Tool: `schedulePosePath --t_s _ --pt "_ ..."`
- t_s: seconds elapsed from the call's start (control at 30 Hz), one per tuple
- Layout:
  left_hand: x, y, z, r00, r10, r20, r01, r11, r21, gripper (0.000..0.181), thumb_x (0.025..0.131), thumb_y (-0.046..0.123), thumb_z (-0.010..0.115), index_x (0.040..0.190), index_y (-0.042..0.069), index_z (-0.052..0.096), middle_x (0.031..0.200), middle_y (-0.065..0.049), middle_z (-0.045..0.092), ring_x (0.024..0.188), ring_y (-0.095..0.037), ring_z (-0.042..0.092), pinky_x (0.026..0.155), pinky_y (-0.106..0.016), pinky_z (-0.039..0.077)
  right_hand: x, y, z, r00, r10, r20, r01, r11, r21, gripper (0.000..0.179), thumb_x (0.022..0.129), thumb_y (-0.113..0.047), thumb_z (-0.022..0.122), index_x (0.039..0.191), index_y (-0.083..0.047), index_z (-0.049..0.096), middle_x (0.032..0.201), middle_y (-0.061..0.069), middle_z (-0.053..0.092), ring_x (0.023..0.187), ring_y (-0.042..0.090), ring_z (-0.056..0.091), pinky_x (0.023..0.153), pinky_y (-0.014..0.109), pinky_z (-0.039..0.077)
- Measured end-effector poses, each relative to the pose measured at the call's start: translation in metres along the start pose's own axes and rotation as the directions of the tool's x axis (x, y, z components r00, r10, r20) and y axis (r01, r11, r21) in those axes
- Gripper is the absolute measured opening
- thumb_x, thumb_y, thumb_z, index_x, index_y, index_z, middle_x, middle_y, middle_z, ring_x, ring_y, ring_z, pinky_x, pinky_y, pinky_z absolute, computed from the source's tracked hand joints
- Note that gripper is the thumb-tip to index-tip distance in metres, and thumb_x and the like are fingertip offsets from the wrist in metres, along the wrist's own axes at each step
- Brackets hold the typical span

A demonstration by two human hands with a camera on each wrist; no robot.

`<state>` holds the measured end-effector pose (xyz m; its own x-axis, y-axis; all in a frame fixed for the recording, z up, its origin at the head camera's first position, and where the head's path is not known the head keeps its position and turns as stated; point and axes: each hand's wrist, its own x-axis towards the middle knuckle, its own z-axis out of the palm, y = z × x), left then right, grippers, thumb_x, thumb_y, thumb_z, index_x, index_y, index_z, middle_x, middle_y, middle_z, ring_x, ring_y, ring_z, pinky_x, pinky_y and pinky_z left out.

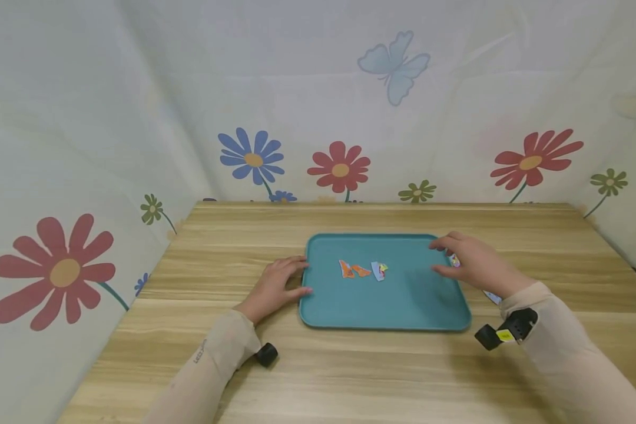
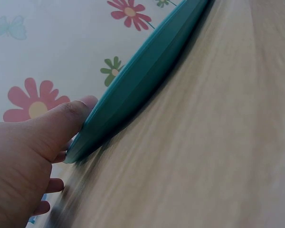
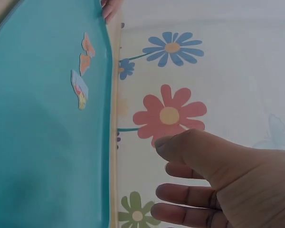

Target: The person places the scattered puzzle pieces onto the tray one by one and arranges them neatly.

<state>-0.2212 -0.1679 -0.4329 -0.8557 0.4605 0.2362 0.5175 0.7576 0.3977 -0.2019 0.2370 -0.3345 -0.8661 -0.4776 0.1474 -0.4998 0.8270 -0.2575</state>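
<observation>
In the head view a teal tray (image 1: 384, 312) lies on the table with several small paper pieces on it. Two are orange, a left piece (image 1: 346, 270) and a smaller piece (image 1: 361, 271); beside them lies a pale blue piece (image 1: 377, 271) with yellow and pink marks. My left hand (image 1: 277, 287) rests at the tray's left edge, thumb over the rim and fingers spread. Above the tray's right edge hovers my right hand (image 1: 474, 262), fingers apart and nothing visible between them. The right wrist view shows those fingers (image 3: 185, 194) loosely extended.
Right of the tray, a colourful piece (image 1: 455, 260) is partly hidden by my right hand, and a bluish piece (image 1: 492, 297) lies near the right wrist. A wooden table (image 1: 350, 377) extends around the tray. Behind it hangs a flowered curtain (image 1: 297, 88).
</observation>
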Motion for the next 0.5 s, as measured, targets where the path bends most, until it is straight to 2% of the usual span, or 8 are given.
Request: schedulePosePath --t_s 0.17,0.5 --pt "0.000 0.000 0.000 1.000 0.001 -0.001 -0.001 1.000 -0.003 0.062 0.084 0.043 0.071 0.134 0.011 0.056 0.144 -0.007 0.051 0.136 -0.031 0.043 0.112 -0.055 0.032 -0.009 0.011 0.000 1.000 0.010 0.003 -0.010 1.000 0.003 0.040 0.085 -0.024 0.073 0.116 0.000 0.064 0.110 0.017 0.064 0.092 0.029 0.063 0.079 0.046 0.055" --pt "0.000 0.000 0.000 1.000 -0.003 0.005 0.004 1.000 -0.008 0.062 0.084 0.043 0.071 0.135 0.011 0.055 0.145 -0.007 0.050 0.137 -0.031 0.042 0.113 -0.055 0.031 -0.024 0.030 0.004 0.995 0.089 0.038 -0.089 0.996 0.016 0.039 0.087 -0.023 0.071 0.116 0.002 0.063 0.107 0.017 0.063 0.089 0.027 0.062 0.075 0.043 0.055"
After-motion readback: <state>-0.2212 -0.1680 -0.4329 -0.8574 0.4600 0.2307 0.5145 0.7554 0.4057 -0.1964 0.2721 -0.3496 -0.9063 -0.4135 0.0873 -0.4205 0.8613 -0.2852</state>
